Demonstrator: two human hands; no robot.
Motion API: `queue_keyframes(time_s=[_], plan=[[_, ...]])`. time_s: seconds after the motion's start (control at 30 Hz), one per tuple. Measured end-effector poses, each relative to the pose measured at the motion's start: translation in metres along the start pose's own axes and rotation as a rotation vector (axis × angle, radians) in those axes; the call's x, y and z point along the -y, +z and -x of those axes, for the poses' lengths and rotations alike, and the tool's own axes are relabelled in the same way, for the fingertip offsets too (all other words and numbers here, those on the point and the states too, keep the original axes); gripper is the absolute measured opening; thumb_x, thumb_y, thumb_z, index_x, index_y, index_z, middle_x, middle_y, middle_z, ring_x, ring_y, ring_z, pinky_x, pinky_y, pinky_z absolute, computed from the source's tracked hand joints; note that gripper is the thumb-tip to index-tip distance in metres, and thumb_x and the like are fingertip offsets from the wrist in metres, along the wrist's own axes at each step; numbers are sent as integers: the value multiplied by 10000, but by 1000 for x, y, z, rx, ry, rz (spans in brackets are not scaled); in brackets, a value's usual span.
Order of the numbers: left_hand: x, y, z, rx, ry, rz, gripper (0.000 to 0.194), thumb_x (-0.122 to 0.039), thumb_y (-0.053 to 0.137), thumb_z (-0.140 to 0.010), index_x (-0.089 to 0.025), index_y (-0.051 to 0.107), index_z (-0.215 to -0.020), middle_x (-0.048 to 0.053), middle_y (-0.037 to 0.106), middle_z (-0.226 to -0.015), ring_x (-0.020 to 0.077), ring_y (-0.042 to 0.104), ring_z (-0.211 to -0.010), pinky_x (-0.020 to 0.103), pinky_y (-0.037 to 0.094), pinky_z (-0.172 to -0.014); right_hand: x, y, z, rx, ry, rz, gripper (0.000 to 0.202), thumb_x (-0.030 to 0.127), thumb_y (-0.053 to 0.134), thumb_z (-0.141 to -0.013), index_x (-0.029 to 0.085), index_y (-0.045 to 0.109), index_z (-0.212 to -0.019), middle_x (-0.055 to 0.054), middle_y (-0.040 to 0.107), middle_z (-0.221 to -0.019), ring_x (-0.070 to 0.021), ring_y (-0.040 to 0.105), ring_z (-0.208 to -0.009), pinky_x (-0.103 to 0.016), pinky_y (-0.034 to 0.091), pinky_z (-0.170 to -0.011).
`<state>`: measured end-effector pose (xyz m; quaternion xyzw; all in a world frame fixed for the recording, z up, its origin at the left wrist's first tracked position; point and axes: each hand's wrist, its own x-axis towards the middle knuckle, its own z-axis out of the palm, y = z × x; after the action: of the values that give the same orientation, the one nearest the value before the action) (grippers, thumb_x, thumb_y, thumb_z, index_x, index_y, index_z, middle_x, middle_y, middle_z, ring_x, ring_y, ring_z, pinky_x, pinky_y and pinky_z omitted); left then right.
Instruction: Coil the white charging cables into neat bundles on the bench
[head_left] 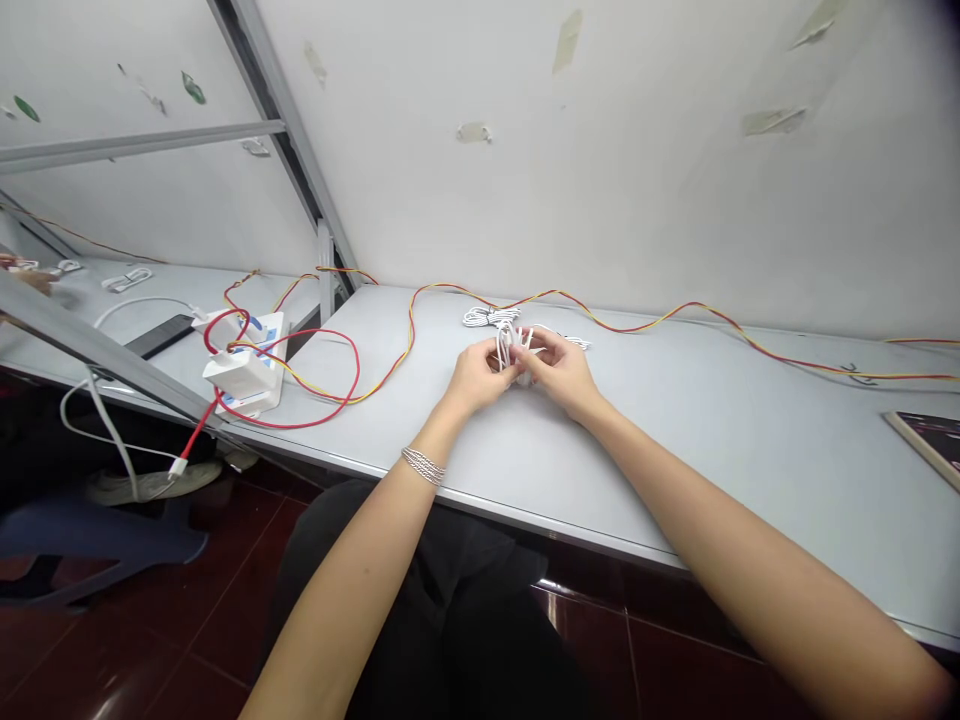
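A bunch of thin, white, plastic-looking cable [507,340] is held near the middle of the frame, just above the far half of the smooth, pale grey tabletop [675,460]. It is pinched from both sides: its left side is gripped by the left hand [478,380], and its right side by the right hand [568,374]. The fingers of both hands are closed on it, and the two hands are held very near each other. Whether the bottom of the bunch is touched by the tabletop cannot be told, as it is partly hidden by the fingers.

The bunch looks very light. It would likely be bent with ease, but a little spring may be felt in the loops, so they could pop open if they are let go. The coating may be a bit slippery. It would best be held around the middle, where all the loops can be squeezed together. Sharp bends should be kept away, since the thin wire inside could be hurt.

Just behind the hands, a white cable bundle with a dark tie [491,317] is seen. Farther back, the tabletop is crossed by a long, twisted red and yellow wire [619,329].
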<state>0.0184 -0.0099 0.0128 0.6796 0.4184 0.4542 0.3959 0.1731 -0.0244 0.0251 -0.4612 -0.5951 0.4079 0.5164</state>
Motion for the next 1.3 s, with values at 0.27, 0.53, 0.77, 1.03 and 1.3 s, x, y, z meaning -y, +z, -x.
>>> queue_keyframes(time_s=[0.27, 0.53, 0.77, 1.03, 1.3], plan=[[-4, -2, 2, -141, 175, -147, 232, -196, 738, -802, -157, 655, -1016, 48, 691, -911, 135, 612, -716, 260, 480, -636, -5, -1, -3, -28, -18, 1, 559, 591, 786, -739, 191, 737, -1127, -60, 720, -935, -135, 585, -646, -281, 467, -563], [-2, -2, -1, -106, 164, 173, 273, -233, 649, -886, -202, 574, -1146, 106, 693, -1210, 199, 707, -1008, 317, 547, -819, -7, -1, -6, -97, 42, -67, 651, 616, 781, -733, 171, 726, -1206, -64, 733, -827, -174, 629, -664, -332, 539, -620], [-9, -4, 5, -6, 193, -31, 549, -158, 724, -779, -242, 522, -1283, 79, 702, -1277, 208, 689, -1066, 324, 527, -832, -3, 0, -1, 40, -33, -50, 509, 573, 760, -774, 191, 779, -1110, -66, 735, -904, -199, 649, -746, -393, 584, -731], [-8, -6, 6, 6, 173, -157, 542, -131, 686, -759, -232, 487, -1253, 8, 727, -946, 153, 648, -757, 282, 485, -729, 10, -7, -2, 111, -114, 240, 270, 396, 663, -860, 222, 806, -1008, -70, 772, -966, -249, 708, -904, -423, 563, -866], [-9, -5, 9, -46, 164, -193, 370, -147, 600, -834, -247, 475, -1167, -53, 578, -741, 131, 543, -623, 267, 424, -647, 116, -51, 60, 105, -196, 633, 244, 492, 729, -873, 261, 794, -917, -65, 762, -884, -252, 723, -796, -370, 581, -689]])
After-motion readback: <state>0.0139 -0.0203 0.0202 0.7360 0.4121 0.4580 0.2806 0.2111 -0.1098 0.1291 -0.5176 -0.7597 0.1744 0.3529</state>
